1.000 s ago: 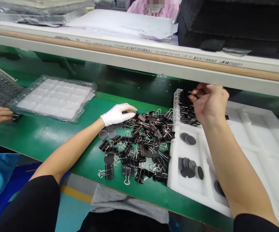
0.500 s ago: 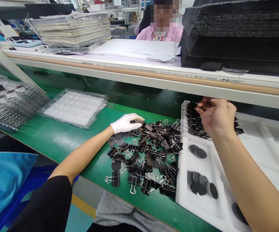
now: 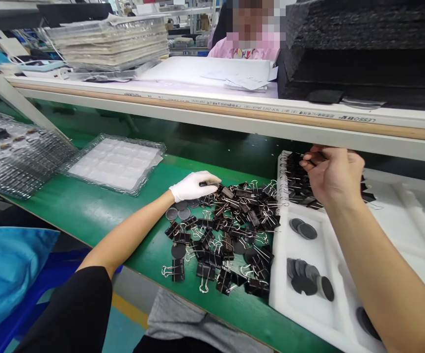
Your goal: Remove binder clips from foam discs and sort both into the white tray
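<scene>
My left hand [image 3: 195, 187], in a white glove, rests at the far left edge of a loose heap of black binder clips [image 3: 205, 270] on the green table. Its thumb and fingers close around a small dark piece, mostly hidden. Dark round discs [image 3: 183, 214] lie just below that hand. My right hand [image 3: 335, 174], bare, reaches under the shelf beam to the back of a white foam tray [image 3: 279, 274]. Its fingertips are pinched beside a dense group of black binder clips [image 3: 296, 179] there; what they grip is too dark to make out.
More dark discs [image 3: 304, 274] sit in the tray. A clear plastic tray with white inserts [image 3: 105, 164] lies left, beside stacked clear trays [image 3: 17, 162]. The white shelf beam [image 3: 212, 110] crosses above the table. A person in pink [image 3: 245, 46] sits beyond.
Both hands keep nearly the same places and grips. The whole view has shifted slightly; my right fingers have moved very little among the clips.
</scene>
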Available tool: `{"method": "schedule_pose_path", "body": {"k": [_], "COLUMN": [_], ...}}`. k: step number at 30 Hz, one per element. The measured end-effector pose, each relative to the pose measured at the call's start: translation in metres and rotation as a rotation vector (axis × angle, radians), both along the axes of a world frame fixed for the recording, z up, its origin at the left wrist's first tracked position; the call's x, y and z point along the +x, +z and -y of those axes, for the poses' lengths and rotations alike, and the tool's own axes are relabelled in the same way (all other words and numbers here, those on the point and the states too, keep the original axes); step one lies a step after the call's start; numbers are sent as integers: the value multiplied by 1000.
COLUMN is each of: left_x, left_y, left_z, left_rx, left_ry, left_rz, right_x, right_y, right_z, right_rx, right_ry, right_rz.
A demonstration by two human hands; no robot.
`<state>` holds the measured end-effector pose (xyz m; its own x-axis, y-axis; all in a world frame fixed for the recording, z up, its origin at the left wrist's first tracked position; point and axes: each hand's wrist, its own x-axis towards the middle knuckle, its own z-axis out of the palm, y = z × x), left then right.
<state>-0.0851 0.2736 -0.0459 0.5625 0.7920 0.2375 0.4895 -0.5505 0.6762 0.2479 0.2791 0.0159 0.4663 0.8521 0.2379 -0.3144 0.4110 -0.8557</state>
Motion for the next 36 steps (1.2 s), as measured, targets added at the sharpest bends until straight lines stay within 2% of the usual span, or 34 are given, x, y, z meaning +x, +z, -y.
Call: {"method": "schedule_pose_path", "body": {"k": [36], "left_x": [-1], "left_y": [-7], "left_z": [-3], "left_rx": [46], "left_ry": [-1], "left_rz": [11], "right_x": [5], "right_y": [-4], "right_z": [-1], "right_rx": [39], "right_ry": [42], "right_rz": [3]}}
